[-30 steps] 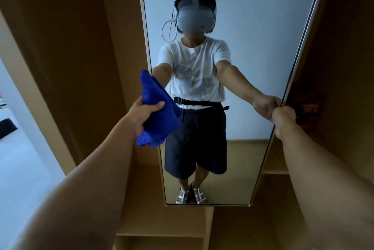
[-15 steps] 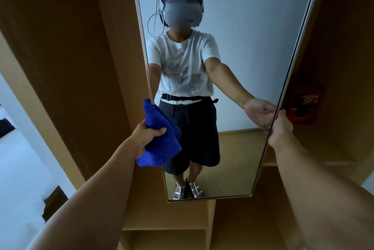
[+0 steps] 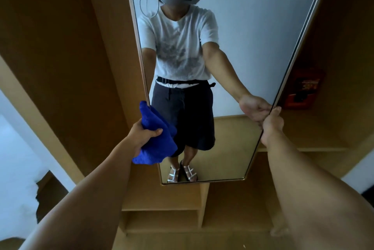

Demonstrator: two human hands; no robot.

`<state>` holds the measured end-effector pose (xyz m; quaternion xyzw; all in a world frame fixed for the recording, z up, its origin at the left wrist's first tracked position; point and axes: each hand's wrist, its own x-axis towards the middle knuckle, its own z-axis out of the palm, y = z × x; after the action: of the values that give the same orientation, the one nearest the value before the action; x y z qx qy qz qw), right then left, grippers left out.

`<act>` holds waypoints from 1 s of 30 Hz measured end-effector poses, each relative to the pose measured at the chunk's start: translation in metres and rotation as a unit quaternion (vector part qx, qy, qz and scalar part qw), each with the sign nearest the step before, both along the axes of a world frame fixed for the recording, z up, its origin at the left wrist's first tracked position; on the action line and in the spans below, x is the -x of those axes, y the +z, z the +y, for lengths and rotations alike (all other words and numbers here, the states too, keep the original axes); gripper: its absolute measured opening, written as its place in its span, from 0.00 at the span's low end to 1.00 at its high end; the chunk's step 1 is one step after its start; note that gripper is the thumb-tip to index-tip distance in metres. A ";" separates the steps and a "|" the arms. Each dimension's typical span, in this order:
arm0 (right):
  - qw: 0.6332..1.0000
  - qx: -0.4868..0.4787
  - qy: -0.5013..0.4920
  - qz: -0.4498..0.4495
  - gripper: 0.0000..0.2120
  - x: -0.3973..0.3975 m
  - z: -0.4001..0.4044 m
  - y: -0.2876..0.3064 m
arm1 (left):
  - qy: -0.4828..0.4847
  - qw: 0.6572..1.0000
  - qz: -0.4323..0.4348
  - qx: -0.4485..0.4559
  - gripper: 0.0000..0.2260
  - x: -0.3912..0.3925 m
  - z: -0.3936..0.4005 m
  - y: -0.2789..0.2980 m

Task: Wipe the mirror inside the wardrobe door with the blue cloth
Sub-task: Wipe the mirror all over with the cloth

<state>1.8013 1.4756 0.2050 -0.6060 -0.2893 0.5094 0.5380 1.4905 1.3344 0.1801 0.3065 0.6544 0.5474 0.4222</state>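
A tall narrow mirror (image 3: 249, 27) hangs on the wooden wardrobe door and fills the middle of the view, reflecting a standing person. My left hand (image 3: 141, 135) grips a bunched blue cloth (image 3: 156, 138), which lies against the mirror's lower left edge. My right hand (image 3: 272, 123) is closed on the mirror's right edge, a little above the bottom corner. The cloth covers part of the left frame strip.
Wooden wardrobe panels (image 3: 60, 57) flank the mirror on both sides. Shelf compartments (image 3: 164, 219) sit below it. A red and dark object (image 3: 301, 89) rests on a shelf to the right. White floor (image 3: 18, 179) shows at the far left.
My left hand has slid the blue cloth down along the mirror's left edge, from about waist height to near the bottom. My right hand keeps hold of the right edge.
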 end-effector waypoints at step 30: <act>0.997 -0.008 0.031 -0.075 0.31 -0.010 -0.009 -0.090 | -0.004 0.997 0.056 0.047 0.23 0.006 0.002 -0.119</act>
<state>1.8115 1.4669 0.1150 -0.6291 -0.3514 0.4770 0.5033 1.4844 1.3367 0.0613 0.3193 0.7009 0.4958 0.4011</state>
